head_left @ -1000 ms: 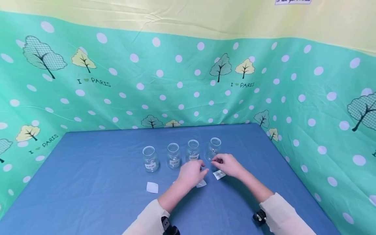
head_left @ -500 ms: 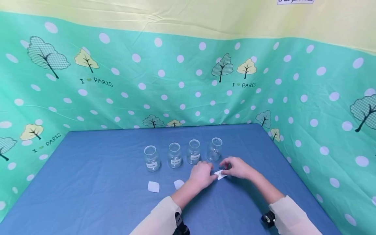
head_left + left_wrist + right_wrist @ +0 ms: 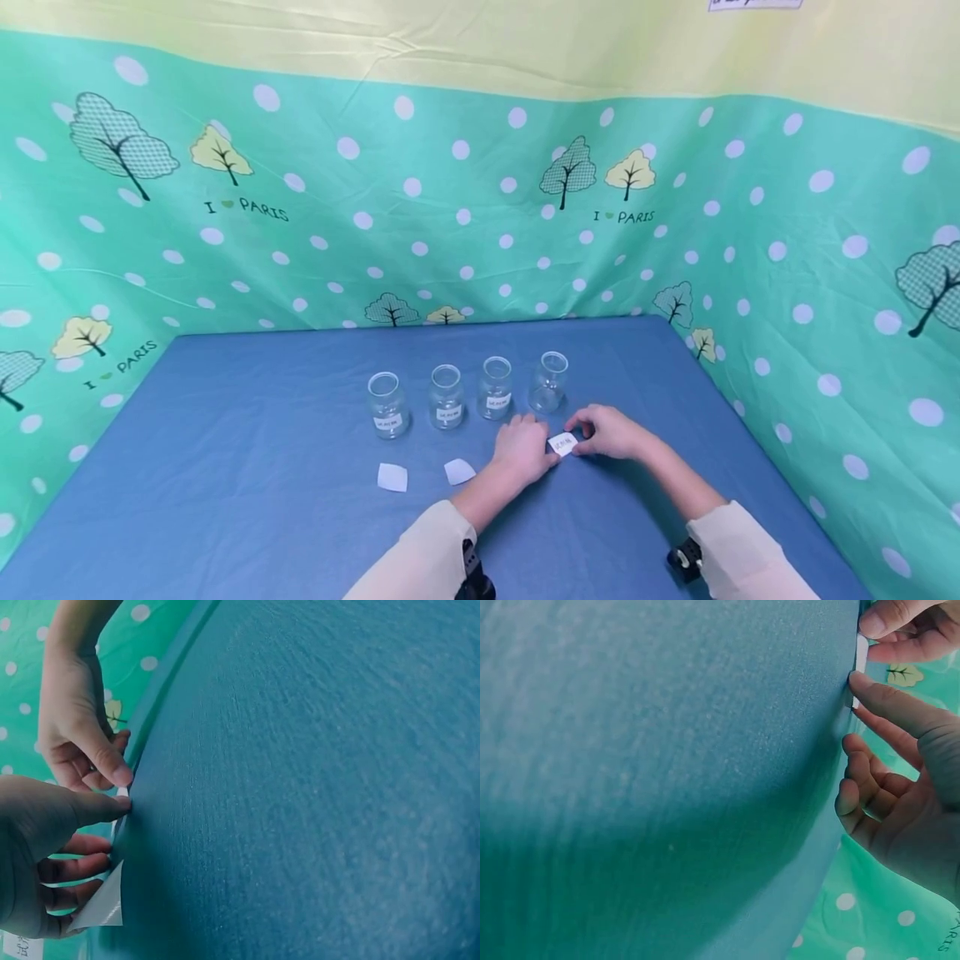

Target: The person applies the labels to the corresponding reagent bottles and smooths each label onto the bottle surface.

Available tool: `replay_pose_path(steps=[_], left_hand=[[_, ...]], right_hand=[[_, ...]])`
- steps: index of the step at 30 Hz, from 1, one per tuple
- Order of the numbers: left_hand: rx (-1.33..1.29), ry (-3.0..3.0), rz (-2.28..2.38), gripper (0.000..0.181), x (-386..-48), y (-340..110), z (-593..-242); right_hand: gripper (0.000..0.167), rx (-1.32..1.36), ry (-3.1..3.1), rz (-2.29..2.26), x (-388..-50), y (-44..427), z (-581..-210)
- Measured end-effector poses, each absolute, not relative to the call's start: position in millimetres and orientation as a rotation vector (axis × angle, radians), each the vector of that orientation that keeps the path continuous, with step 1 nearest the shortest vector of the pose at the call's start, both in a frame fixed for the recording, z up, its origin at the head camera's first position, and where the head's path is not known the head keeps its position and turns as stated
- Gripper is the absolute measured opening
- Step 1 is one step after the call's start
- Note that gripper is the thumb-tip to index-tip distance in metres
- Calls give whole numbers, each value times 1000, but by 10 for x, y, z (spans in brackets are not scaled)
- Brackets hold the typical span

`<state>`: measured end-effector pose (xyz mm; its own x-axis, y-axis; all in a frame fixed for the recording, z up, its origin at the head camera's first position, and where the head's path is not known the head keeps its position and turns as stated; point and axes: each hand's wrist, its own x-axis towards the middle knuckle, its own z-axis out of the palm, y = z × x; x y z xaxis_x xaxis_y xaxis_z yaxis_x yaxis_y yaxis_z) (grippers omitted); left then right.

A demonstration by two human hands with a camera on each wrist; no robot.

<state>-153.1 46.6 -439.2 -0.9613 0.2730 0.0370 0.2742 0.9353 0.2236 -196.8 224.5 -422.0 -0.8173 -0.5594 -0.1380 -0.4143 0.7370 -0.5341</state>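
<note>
A small white label (image 3: 562, 444) with dark writing is stretched between my two hands above the blue table. My left hand (image 3: 522, 450) pinches its left edge, while thumb and forefinger of my right hand (image 3: 611, 432) pinch the right edge. Edge-on, the label (image 3: 861, 660) looks like a thin strip in the right wrist view. A blank white paper piece (image 3: 105, 900) shows beside the lower fingers of my left hand in the left wrist view. Just beyond the hands stands a glass jar (image 3: 548, 383) with no label visible on it.
Further left in the row stand three glass jars, each with a white label: one jar (image 3: 496, 390), a second (image 3: 447, 398) and a third (image 3: 387, 407). Two blank paper pieces, one left (image 3: 392, 477) and one right (image 3: 459, 472), lie nearer. Polka-dot cloth (image 3: 480, 208) walls the table (image 3: 262, 467).
The left hand has moved right to the label and now grips it with the right hand. The right hand has drawn back slightly from the unlabelled jar. A right-hand blank paper has come into view.
</note>
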Motion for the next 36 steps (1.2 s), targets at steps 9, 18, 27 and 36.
replay_pose_path(steps=[9, 18, 27, 36], left_hand=[[-429, -3073, -434, 24, -1562, 465, -4429], [-405, -3069, -489, 23, -1563, 460, -4447], [-419, -3040, -516, 22, -1554, 461, -4453], [-488, -2921, -601, 21, -1585, 373, -4443]], right_hand=[[24, -776, 2641, -725, -1983, 2247, -4242], [24, -755, 2597, -753, -1988, 2245, -4230], [21, -742, 2554, -761, -2004, 2249, -4239], [16, -763, 2530, -846, -2011, 2256, -4221]])
